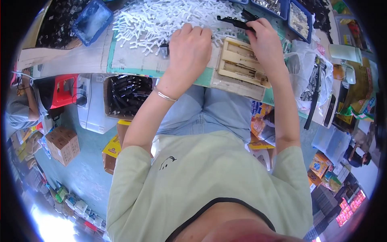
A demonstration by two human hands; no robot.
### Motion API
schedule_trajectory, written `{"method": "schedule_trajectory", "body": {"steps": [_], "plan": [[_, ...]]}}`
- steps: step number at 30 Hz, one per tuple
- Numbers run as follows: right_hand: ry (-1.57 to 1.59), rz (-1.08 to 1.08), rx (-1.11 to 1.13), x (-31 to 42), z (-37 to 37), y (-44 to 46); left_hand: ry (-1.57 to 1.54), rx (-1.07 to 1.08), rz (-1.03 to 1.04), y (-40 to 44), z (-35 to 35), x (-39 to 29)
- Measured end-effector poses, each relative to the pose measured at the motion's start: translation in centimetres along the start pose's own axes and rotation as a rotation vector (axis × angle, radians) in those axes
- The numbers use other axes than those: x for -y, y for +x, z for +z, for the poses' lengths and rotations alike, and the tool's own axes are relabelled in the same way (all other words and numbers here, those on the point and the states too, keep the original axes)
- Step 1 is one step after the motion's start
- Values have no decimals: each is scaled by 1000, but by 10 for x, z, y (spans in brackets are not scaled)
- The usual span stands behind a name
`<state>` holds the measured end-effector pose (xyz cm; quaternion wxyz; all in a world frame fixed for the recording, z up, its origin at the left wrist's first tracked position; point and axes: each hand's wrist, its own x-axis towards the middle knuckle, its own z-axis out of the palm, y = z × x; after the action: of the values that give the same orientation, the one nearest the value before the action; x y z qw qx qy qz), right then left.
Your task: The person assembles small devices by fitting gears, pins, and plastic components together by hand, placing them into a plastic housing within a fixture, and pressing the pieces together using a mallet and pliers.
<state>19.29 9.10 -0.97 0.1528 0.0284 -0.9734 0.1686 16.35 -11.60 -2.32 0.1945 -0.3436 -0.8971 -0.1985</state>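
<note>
My left hand (190,50) is palm down with curled fingers over the front of a heap of white plastic pieces (161,18). A small dark and clear part (164,50) shows at its left side; what lies under the fingers is hidden. My right hand (264,42) pinches a long, thin black part (234,21) between thumb and fingers, above a cream-coloured fixture (236,60) with long slots. Another black piece (249,15) shows just beyond these fingertips.
A blue tray (92,22) stands at the back left, and blue bins (300,20) at the back right. Right of the fixture lies a plastic bag (308,74) with metal parts. Below the table edge, a box (129,97) holds black parts. Other people sit at both sides.
</note>
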Motion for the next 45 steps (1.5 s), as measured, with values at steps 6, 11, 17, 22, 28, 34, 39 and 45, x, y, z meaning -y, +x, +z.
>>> {"method": "schedule_trajectory", "body": {"steps": [6,11,17,22,28,34,39,45], "plan": [[325,-131,61,5,-21,-30,-387,-205,-156,-6,-2,-6],[422,-189,185,29,-22,-50,-949,-227,-411,-23,-18,-18],[60,-140,278,41,-36,-64,-1411,127,-800,-37,-41,-7],[103,-27,266,43,-42,-70,-1494,158,-839,-51,-42,0],[-42,33,261,70,-33,-74,-1437,144,-851,-51,-42,-13],[-113,-20,258,59,-34,-77,-1503,189,-872,-49,-38,-23],[299,243,176,55,-34,-80,-1500,78,-777,-46,-21,-44],[288,212,163,47,-29,-87,-729,-133,-244,-36,11,-61]]}}
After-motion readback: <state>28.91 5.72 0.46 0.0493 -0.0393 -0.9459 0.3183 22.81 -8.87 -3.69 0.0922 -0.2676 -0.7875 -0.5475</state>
